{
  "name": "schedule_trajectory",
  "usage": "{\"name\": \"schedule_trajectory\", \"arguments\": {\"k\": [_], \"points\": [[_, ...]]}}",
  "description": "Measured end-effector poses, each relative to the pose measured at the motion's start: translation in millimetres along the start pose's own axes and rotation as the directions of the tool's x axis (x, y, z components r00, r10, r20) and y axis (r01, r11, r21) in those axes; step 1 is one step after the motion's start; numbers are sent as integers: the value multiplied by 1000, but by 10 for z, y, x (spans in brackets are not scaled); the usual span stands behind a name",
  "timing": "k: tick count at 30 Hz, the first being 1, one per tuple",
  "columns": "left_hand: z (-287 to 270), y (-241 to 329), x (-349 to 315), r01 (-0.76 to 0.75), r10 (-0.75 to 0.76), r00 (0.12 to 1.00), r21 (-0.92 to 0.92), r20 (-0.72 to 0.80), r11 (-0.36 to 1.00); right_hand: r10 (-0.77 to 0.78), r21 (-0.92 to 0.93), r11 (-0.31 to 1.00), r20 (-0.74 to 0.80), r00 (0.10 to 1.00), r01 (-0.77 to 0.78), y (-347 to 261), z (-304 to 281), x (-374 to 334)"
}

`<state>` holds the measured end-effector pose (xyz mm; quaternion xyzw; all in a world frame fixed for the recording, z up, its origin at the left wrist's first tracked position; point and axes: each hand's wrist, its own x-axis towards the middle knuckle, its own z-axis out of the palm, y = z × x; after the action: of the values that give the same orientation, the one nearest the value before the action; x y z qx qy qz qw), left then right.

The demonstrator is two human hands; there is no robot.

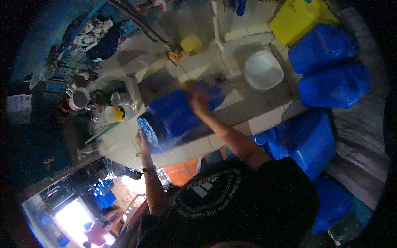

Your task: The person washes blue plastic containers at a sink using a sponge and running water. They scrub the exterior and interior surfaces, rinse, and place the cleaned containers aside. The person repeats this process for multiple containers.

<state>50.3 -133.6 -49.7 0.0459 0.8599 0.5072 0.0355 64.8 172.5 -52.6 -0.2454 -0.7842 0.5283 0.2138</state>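
A large blue plastic jerrycan (pixel 169 113) lies on its side in the tiled wash trough, its end toward the lower left. My left hand (pixel 142 142) grips the rim of that end. On the can's upper side rests my right hand (pixel 198 101), smeared by motion, with its fingers curled in. A yellowish patch shows at those fingertips, too blurred to name. The can's far end, at the right, is blurred as well.
A white basin (pixel 264 70) stands in the trough at the right. Beyond are blue jerrycans (pixel 333 84) and a yellow jerrycan (pixel 300 20). Clear bottles (pixel 115 113) and a white cup (pixel 79 98) crowd the left ledge. Another person (pixel 96 233) is at the bright doorway, lower left.
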Motion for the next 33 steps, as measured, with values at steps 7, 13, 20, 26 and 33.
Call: {"name": "schedule_trajectory", "arguments": {"k": [7,13,20,26,33], "points": [[-76,-249,33,128,-134,980,-53,-149,990,-133,363,924,7,991,121,498,31,-327],[470,577,319,-98,97,995,62,13,993,21,-165,986,-65,998,-31,2000,-296,189],[1575,1598,520,-631,460,769,417,443,654,162,232,944,289,944,-233,436,-1438,68],[1529,1050,-44,-426,476,879,472,15,772,-443,146,896,332,833,418,19,-1079,-525],[1000,-70,-236,318,-339,940,-476,44,820,-170,-168,968,105,980,186,900,-471,-370]]}}
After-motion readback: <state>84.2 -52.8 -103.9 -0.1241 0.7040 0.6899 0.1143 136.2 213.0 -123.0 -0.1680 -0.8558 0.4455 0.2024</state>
